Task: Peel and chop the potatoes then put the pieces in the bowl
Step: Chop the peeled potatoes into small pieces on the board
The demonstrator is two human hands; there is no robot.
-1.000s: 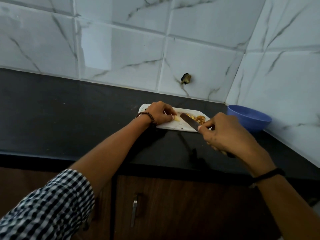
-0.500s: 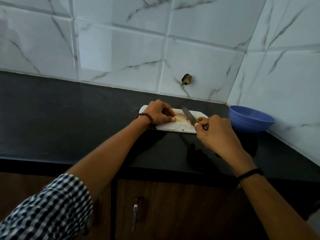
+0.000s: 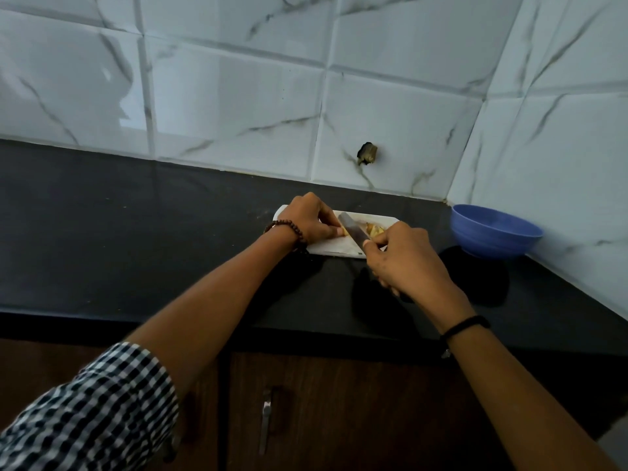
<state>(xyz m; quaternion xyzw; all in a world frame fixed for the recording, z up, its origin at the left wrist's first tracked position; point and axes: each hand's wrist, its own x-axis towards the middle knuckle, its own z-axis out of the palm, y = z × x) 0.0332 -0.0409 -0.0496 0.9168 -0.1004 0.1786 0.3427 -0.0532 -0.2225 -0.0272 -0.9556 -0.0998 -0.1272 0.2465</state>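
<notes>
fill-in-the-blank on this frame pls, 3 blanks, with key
1. The right hand grips a ____ over the cutting board.
2. The bowl right of the board is ____ in colour.
3. The left hand wears a beaded ____ on its wrist.

Missing words: knife; blue; bracelet

Yellow potato pieces lie near blue bowl.

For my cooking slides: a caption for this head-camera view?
Left hand steadies potato on white cutting board while right hand slices with knife; blue bowl waits nearby.
</notes>
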